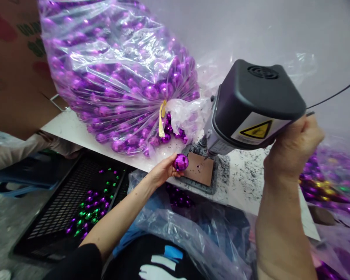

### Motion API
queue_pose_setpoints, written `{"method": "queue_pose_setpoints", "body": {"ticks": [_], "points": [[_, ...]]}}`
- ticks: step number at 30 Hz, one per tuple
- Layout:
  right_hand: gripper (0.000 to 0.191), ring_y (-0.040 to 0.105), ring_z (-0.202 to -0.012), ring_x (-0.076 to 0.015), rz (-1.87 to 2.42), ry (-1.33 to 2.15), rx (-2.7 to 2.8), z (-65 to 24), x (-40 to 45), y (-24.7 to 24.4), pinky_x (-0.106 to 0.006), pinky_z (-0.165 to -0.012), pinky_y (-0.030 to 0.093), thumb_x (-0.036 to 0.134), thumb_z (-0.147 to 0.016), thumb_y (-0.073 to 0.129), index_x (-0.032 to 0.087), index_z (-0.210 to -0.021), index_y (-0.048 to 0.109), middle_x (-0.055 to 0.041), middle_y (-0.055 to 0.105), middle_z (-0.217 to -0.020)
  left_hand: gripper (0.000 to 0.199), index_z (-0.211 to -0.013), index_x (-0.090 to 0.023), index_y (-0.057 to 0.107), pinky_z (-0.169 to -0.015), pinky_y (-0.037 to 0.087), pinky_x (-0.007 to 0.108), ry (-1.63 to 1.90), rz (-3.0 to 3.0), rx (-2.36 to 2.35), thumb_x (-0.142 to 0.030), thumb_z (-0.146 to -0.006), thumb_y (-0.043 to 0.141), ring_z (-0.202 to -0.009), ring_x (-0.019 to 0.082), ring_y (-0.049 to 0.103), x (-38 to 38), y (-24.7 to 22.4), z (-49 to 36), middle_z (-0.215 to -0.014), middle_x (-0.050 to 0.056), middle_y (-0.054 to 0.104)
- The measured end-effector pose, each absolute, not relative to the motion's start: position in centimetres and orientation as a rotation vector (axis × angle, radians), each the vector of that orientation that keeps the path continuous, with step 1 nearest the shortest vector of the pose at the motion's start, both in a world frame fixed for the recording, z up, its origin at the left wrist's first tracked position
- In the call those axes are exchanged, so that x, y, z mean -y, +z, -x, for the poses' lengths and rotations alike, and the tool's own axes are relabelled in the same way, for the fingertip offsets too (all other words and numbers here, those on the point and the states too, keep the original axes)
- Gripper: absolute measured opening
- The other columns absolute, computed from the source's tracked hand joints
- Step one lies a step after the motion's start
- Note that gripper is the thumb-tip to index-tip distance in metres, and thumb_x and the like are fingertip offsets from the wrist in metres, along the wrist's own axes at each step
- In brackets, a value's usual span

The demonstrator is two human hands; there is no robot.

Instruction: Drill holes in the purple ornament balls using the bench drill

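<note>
A shiny purple faceted ball [181, 162] is held in the fingers of my left hand [165, 170], by the left edge of a brown board [202, 169]. The board has a small hole and lies on the metal base of a bench drill [256, 105] with a black housing and a yellow warning label. My right hand [294, 144] is raised at the right side of the drill, its fingers closed; what they grip is hidden behind the housing.
A large clear bag of purple balls [119, 81], tied with yellow, fills the upper left. Dark shavings litter the white table [245, 175]. A black crate [52, 210] with small purple and green balls stands lower left. Plastic bags lie below and at right.
</note>
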State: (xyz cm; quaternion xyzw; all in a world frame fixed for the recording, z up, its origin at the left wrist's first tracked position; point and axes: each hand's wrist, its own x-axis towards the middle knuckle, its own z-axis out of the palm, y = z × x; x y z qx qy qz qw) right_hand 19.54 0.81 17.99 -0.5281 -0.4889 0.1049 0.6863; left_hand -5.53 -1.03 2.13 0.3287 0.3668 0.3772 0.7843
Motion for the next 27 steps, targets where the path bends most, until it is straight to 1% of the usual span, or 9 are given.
{"method": "queue_pose_setpoints", "body": {"ticks": [1,3,5,7,10,13,19,24,27], "points": [[0.065,0.035,-0.039,-0.0026,1.173,0.226,1.105,-19.5,-0.8,18.0,-0.019,-0.034,0.027,0.079,-0.077,0.058,0.017,-0.069,0.043,0.0073,0.035,-0.053,0.052,-0.099,-0.014,0.069,-0.064,0.053,0.026,0.826,-0.778,-0.836,-0.061,-0.078,0.078,-0.072,0.015,0.068,0.8,2.1,5.1,-0.087,0.006,0.072],[0.063,0.036,-0.039,-0.0029,1.169,0.212,1.114,-19.6,-0.8,17.9,-0.019,-0.034,0.027,0.078,-0.08,0.056,0.017,-0.07,0.043,0.0073,0.036,-0.053,0.053,-0.105,-0.015,0.068,-0.068,0.051,0.024,0.872,-0.916,-0.905,-0.053,-0.072,0.085,-0.082,0.015,0.068,0.5,2.2,4.1,-0.098,0.006,0.073],[0.059,0.038,-0.039,-0.0035,1.176,0.206,1.121,-19.7,-0.8,17.8,-0.019,-0.035,0.028,0.073,-0.083,0.056,0.017,-0.07,0.043,0.0072,0.037,-0.054,0.057,-0.114,-0.017,0.066,-0.079,0.053,0.027,0.912,-1.034,-0.918,-0.045,-0.069,0.089,-0.095,0.018,0.068,0.1,2.0,3.1,-0.11,0.007,0.073],[0.055,0.039,-0.039,-0.0035,1.185,0.199,1.13,-19.8,-0.8,17.7,-0.019,-0.036,0.027,0.068,-0.087,0.055,0.017,-0.071,0.044,0.0073,0.038,-0.054,0.059,-0.12,-0.018,0.064,-0.091,0.053,0.033,0.926,-1.144,-0.897,-0.041,-0.071,0.088,-0.102,0.02,0.067,-0.2,1.5,2.3,-0.117,0.008,0.072],[0.052,0.037,-0.039,-0.0035,1.187,0.195,1.126,-19.7,-0.8,17.7,-0.02,-0.036,0.027,0.065,-0.089,0.054,0.017,-0.071,0.044,0.0076,0.038,-0.053,0.058,-0.125,-0.018,0.063,-0.097,0.052,0.038,0.932,-1.359,-0.938,-0.039,-0.075,0.083,-0.107,0.023,0.065,-0.4,0.7,1.4,-0.123,0.011,0.068],[0.053,0.039,-0.039,-0.0037,1.17,0.202,1.122,-19.6,-0.9,17.7,-0.02,-0.035,0.028,0.067,-0.087,0.055,0.018,-0.071,0.043,0.0077,0.038,-0.053,0.053,-0.129,-0.02,0.061,-0.096,0.053,0.039,0.916,-1.627,-1.021,-0.035,-0.081,0.078,-0.11,0.024,0.064,-0.3,0.5,0.9,-0.124,0.01,0.066],[0.057,0.04,-0.041,-0.0026,1.188,0.178,1.123,-19.8,-0.9,17.6,-0.019,-0.036,0.028,0.072,-0.085,0.054,0.017,-0.071,0.042,0.0074,0.037,-0.055,0.05,-0.132,-0.024,0.057,-0.108,0.048,0.043,0.869,-1.998,-1.007,-0.029,-0.085,0.075,-0.121,0.026,0.061,-0.1,1.3,0.2,-0.127,0.009,0.064],[0.061,0.039,-0.042,-0.0015,1.189,0.21,1.112,-19.7,-0.6,17.7,-0.018,-0.035,0.03,0.076,-0.082,0.055,0.016,-0.073,0.045,0.0076,0.036,-0.057,0.048,-0.128,-0.022,0.059,-0.103,0.05,0.043,0.804,-2.058,-1.1,-0.035,-0.085,0.076,-0.113,0.026,0.062,-0.4,1.2,-0.5,-0.119,0.008,0.064],[0.061,0.038,-0.042,-0.0011,1.176,0.241,1.102,-19.5,-0.5,17.8,-0.018,-0.035,0.031,0.075,-0.081,0.057,0.016,-0.074,0.046,0.0077,0.037,-0.058,0.047,-0.129,-0.021,0.056,-0.105,0.046,0.046,0.814,-2.112,-1.134,-0.033,-0.087,0.073,-0.118,0.029,0.059,0.0,0.9,-1.2,-0.124,0.01,0.065]]}}
